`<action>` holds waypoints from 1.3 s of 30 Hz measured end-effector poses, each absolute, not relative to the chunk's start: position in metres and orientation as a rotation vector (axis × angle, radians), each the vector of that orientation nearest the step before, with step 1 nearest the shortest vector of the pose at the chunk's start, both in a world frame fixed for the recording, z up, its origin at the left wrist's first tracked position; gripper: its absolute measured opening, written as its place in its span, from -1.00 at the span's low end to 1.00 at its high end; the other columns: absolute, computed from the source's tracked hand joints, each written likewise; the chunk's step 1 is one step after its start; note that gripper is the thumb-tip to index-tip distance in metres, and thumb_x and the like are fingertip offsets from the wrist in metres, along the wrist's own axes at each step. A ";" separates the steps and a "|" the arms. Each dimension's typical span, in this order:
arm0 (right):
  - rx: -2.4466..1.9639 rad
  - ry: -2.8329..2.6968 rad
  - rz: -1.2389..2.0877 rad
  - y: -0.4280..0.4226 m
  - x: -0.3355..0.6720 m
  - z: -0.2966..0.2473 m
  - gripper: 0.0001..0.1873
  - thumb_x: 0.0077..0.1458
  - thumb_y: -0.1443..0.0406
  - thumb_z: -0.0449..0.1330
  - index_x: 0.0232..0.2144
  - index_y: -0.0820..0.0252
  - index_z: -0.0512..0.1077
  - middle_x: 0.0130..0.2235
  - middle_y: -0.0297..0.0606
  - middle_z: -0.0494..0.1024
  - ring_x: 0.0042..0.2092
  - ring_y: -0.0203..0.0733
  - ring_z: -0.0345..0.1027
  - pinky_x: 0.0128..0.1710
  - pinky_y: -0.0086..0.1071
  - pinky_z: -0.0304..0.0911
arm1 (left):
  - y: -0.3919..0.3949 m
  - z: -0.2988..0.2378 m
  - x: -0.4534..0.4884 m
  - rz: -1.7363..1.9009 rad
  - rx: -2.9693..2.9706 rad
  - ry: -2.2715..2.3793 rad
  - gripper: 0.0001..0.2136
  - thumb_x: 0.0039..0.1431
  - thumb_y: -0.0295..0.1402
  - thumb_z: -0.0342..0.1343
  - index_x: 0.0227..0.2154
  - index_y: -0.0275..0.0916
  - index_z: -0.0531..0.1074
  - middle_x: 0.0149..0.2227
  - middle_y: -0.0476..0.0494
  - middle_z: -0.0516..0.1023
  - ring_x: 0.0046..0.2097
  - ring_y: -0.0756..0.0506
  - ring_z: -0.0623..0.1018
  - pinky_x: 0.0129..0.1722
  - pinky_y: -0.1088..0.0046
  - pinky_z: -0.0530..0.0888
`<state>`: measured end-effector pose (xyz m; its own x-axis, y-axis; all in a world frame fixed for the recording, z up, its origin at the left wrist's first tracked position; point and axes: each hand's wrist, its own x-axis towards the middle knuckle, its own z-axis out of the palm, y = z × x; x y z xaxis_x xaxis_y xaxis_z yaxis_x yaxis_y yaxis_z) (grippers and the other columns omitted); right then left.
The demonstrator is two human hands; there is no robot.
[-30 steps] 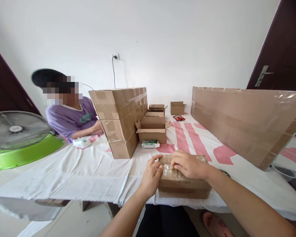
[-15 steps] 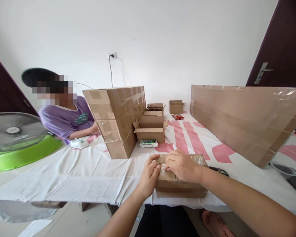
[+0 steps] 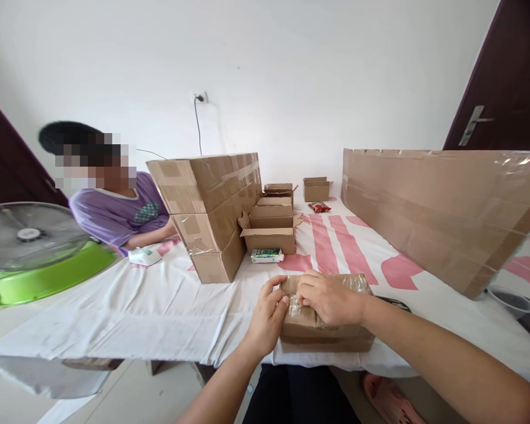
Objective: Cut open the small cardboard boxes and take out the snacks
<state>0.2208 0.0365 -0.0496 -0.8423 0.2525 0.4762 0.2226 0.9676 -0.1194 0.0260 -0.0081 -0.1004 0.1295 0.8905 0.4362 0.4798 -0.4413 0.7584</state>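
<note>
A small cardboard box (image 3: 327, 340) lies at the table's near edge, with shiny clear packing tape (image 3: 297, 306) wrinkled across its top. My left hand (image 3: 270, 312) is closed on the box's left end, fingers over the far corner and thumb on top. Bent over the top, my right hand (image 3: 324, 298) has its fingers pinched together at the tape; the fingertips are partly hidden. Behind the box's right end a dark flat object (image 3: 394, 304) shows in part.
Stacked taped boxes (image 3: 214, 235) stand left of centre, beside open boxes (image 3: 268, 240) and a small green-and-white carton (image 3: 267, 255). A red packet (image 3: 319, 207) lies farther back. A long cardboard wall (image 3: 433, 206) stands at right. Across the table sits a person (image 3: 119, 206), near a green-based fan (image 3: 53, 274).
The view has shifted very slightly. Both hands stay at the box, the right fingers curled a little more tightly over the tape.
</note>
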 end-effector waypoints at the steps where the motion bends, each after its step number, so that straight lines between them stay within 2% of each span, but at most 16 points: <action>1: -0.343 -2.614 0.123 0.036 0.222 -0.048 -0.85 0.18 0.45 0.02 -0.38 0.22 0.36 -0.35 -0.20 0.38 -0.27 -0.16 0.18 -0.23 -0.29 0.23 | -0.008 -0.100 0.026 1.252 1.982 1.320 -0.71 0.31 -0.27 -0.15 -0.45 -0.21 0.38 0.15 -0.26 0.29 0.18 -0.25 0.32 0.21 0.03 0.23; 11: -0.409 -2.644 0.470 0.035 0.233 -0.030 -0.81 0.18 0.48 0.06 -0.42 0.20 0.39 -0.32 -0.24 0.45 -0.22 -0.19 0.29 -0.14 -0.30 0.26 | -0.007 -0.098 0.028 1.233 1.998 1.362 -0.69 0.31 -0.27 -0.15 -0.54 -0.20 0.27 0.13 -0.26 0.32 0.16 -0.26 0.34 0.19 0.00 0.26; 30: -0.416 -2.652 0.522 0.028 0.249 -0.027 -0.77 0.24 0.41 0.03 -0.42 0.19 0.43 -0.34 -0.23 0.50 -0.24 -0.18 0.33 -0.13 -0.25 0.30 | -0.010 -0.095 0.031 1.256 2.121 1.414 -0.69 0.31 -0.31 -0.14 -0.54 -0.19 0.31 0.10 -0.22 0.39 0.13 -0.25 0.39 0.15 0.01 0.34; 39: -0.441 -2.630 0.520 0.027 0.263 -0.030 -0.77 0.26 0.38 0.05 -0.42 0.21 0.44 -0.36 -0.22 0.49 -0.25 -0.20 0.34 -0.16 -0.29 0.29 | -0.009 -0.094 0.033 1.221 2.121 1.410 -0.71 0.31 -0.31 -0.14 -0.49 -0.20 0.37 0.11 -0.23 0.38 0.13 -0.25 0.40 0.15 0.02 0.35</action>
